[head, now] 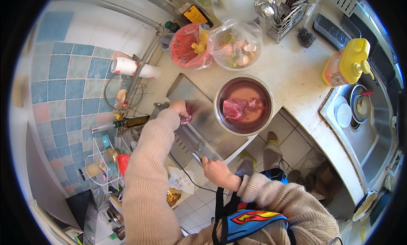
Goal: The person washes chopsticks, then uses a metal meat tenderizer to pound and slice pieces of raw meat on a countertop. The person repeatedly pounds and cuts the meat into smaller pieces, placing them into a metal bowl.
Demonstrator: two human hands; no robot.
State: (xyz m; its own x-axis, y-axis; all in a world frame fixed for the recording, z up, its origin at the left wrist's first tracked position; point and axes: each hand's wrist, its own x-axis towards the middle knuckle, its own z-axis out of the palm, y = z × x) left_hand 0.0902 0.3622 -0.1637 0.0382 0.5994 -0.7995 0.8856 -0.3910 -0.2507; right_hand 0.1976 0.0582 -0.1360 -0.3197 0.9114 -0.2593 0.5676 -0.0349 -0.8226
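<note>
My left hand (179, 107) reaches to the far end of a metal lever cutter (190, 137), its fingers on a piece of red meat (186, 116) beside the long bar. At the near end, my right hand (217, 173) is closed around the cutter's metal handle (197, 159). A flat metal tray or plate (208, 117) lies along the cutter's right side. Right of it stands a round steel bowl (272, 100), which holds reddish liquid and chunks of raw meat (234, 109). The left fingertips are partly hidden.
Beyond the bowl are a red basket (184, 51) lined with plastic and a bag-lined tub of food scraps (237, 51). A utensil rack (279, 30), yellow pump jug (345, 63) and sink with dishes (375, 143) are to the right. A cable (187, 175) hangs by the counter.
</note>
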